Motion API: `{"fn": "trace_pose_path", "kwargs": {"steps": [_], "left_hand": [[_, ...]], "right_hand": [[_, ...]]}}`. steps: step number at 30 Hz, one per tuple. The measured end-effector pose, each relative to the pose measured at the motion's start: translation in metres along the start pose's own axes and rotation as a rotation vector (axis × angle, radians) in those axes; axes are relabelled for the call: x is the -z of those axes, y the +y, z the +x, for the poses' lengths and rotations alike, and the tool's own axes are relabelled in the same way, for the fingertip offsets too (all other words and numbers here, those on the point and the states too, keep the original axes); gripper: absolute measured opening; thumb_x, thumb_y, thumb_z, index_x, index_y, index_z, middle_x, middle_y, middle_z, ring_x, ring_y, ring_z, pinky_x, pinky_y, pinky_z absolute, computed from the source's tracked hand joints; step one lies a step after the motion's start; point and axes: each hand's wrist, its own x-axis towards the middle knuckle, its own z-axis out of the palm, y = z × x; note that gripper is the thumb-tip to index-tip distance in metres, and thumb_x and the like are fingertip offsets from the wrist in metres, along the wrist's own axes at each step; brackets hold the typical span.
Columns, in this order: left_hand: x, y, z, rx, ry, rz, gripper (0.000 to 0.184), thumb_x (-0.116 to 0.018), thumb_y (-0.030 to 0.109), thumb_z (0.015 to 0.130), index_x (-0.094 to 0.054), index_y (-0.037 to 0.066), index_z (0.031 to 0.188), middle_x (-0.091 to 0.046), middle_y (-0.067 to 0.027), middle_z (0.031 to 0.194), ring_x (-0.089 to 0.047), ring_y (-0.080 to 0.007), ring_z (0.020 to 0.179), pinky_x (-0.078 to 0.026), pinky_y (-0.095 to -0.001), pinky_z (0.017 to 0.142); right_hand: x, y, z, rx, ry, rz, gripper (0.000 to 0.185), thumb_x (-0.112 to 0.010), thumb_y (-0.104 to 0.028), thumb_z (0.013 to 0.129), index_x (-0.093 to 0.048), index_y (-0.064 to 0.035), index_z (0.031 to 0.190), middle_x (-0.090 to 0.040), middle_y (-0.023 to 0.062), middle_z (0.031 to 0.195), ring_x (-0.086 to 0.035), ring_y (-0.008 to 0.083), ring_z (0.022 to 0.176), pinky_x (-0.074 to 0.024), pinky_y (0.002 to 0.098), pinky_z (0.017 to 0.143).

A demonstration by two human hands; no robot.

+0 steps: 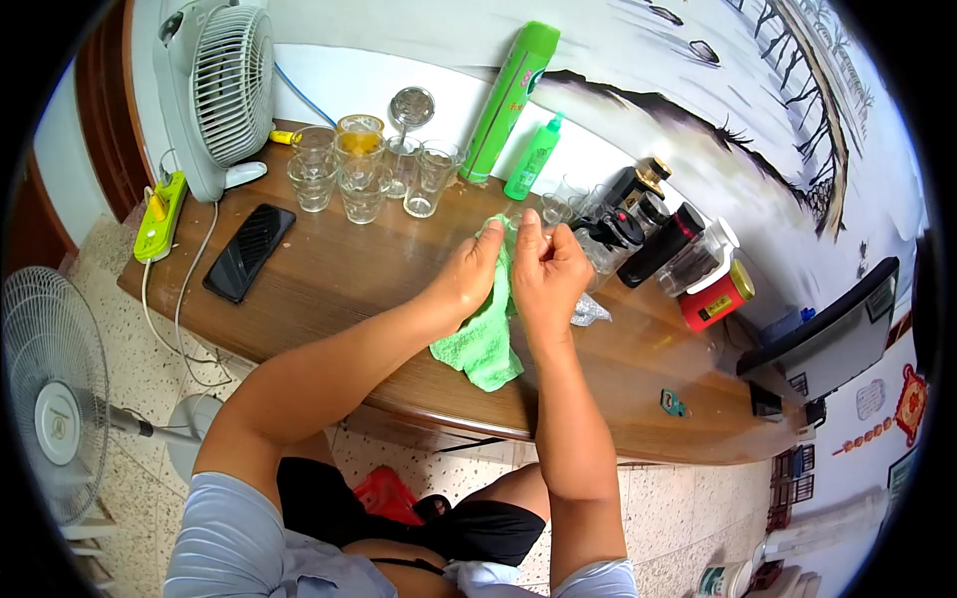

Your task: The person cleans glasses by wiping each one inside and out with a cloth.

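A light green cloth hangs from my left hand, whose fingers are wrapped round it with the thumb up. Close beside it, my right hand is closed with its thumb raised. Whatever it grips is hidden behind the fingers. Both hands are held over the wooden table, near its middle. Just beyond the right hand stand a glass pot with a black lid and small glasses. A crumpled silvery wrapper lies beside the right wrist.
Several glasses stand at the back left, near a tall green can and a green bottle. A phone, a power strip and a fan are at the left. Dark bottles and a red tin are at right.
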Motion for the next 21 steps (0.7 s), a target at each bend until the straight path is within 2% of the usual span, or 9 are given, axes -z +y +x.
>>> {"fn": "trace_pose_path", "kwargs": {"steps": [4, 7, 8, 11, 12, 15, 17, 19, 21], "left_hand": [[0.009, 0.013, 0.001, -0.023, -0.009, -0.044, 0.062, -0.039, 0.051, 0.114, -0.062, -0.003, 0.136, -0.066, -0.0136, 0.127, -0.058, -0.0173, 0.122, -0.046, -0.034, 0.107], [0.003, 0.041, -0.009, 0.05, 0.213, -0.146, 0.055, -0.044, 0.05, 0.112, -0.067, 0.001, 0.125, -0.07, -0.0119, 0.113, -0.066, -0.0176, 0.109, -0.053, -0.0343, 0.097], [0.02, 0.027, 0.004, 0.096, 0.092, -0.256, 0.051, -0.047, 0.048, 0.11, -0.068, 0.002, 0.123, -0.073, -0.0122, 0.102, -0.073, -0.021, 0.095, -0.059, -0.0364, 0.089], [0.02, 0.059, -0.008, 0.289, 0.023, -0.393, 0.046, -0.046, 0.042, 0.11, -0.068, 0.003, 0.12, -0.073, -0.0116, 0.102, -0.072, -0.0224, 0.092, -0.059, -0.0383, 0.087], [0.03, 0.042, 0.001, 0.264, -0.079, -0.478, 0.043, -0.047, 0.041, 0.109, -0.07, 0.005, 0.116, -0.074, -0.0118, 0.105, -0.073, -0.0238, 0.092, -0.061, -0.0406, 0.085], [0.036, 0.017, 0.017, 0.439, -0.25, -0.67, 0.043, -0.053, 0.043, 0.107, -0.069, 0.004, 0.116, -0.074, -0.0138, 0.101, -0.074, -0.0258, 0.091, -0.062, -0.042, 0.084], [0.032, -0.001, 0.016, 0.353, -0.269, -0.664, 0.043, -0.051, 0.042, 0.109, -0.069, 0.004, 0.116, -0.073, -0.0126, 0.104, -0.073, -0.0249, 0.091, -0.062, -0.0429, 0.084], [0.016, 0.021, -0.004, 0.266, -0.155, -0.434, 0.048, -0.047, 0.045, 0.112, -0.068, 0.003, 0.118, -0.072, -0.011, 0.108, -0.071, -0.022, 0.099, -0.059, -0.0402, 0.089], [0.001, 0.014, -0.004, 0.209, 0.0, -0.268, 0.051, -0.042, 0.046, 0.114, -0.067, 0.002, 0.12, -0.071, -0.0093, 0.111, -0.068, -0.0191, 0.103, -0.056, -0.0373, 0.092]], "right_hand": [[0.002, -0.02, -0.008, -0.001, -0.125, -0.036, 0.052, -0.078, -0.028, 0.097, -0.047, -0.006, 0.061, -0.047, 0.0095, 0.054, -0.044, 0.0245, 0.047, -0.0376, 0.0406, 0.048], [0.003, -0.031, -0.012, 0.096, -0.17, 0.004, 0.052, -0.078, -0.029, 0.097, -0.047, -0.0065, 0.061, -0.047, 0.0096, 0.054, -0.045, 0.0254, 0.047, -0.0371, 0.0418, 0.048], [0.003, -0.029, -0.012, 0.144, -0.181, 0.048, 0.052, -0.079, -0.025, 0.096, -0.045, -0.0065, 0.062, -0.046, 0.0091, 0.055, -0.044, 0.0264, 0.048, -0.0358, 0.0419, 0.048], [0.008, -0.033, -0.012, 0.193, -0.208, 0.119, 0.05, -0.079, -0.022, 0.095, -0.044, -0.0063, 0.064, -0.044, 0.0091, 0.057, -0.044, 0.0278, 0.05, -0.0346, 0.0415, 0.049], [0.008, -0.032, -0.012, 0.215, -0.195, 0.136, 0.049, -0.079, -0.021, 0.095, -0.044, -0.0062, 0.065, -0.044, 0.0092, 0.058, -0.043, 0.0278, 0.051, -0.0342, 0.0413, 0.049], [0.01, -0.024, -0.009, 0.276, -0.135, 0.145, 0.047, -0.079, -0.019, 0.096, -0.044, -0.0059, 0.067, -0.042, 0.0094, 0.06, -0.043, 0.0277, 0.052, -0.0334, 0.0407, 0.051], [0.011, -0.021, -0.004, 0.306, -0.066, 0.103, 0.047, -0.078, -0.019, 0.096, -0.044, -0.0058, 0.068, -0.042, 0.0094, 0.061, -0.042, 0.0274, 0.053, -0.0332, 0.0406, 0.051], [0.009, -0.013, 0.001, 0.239, -0.017, 0.057, 0.05, -0.078, -0.021, 0.098, -0.042, -0.0049, 0.066, -0.042, 0.0094, 0.059, -0.04, 0.0243, 0.051, -0.0329, 0.0399, 0.049], [0.008, -0.008, 0.003, 0.132, 0.007, 0.021, 0.052, -0.077, -0.022, 0.099, -0.042, -0.0041, 0.065, -0.043, 0.01, 0.057, -0.038, 0.0232, 0.05, -0.0331, 0.0395, 0.048]]}}
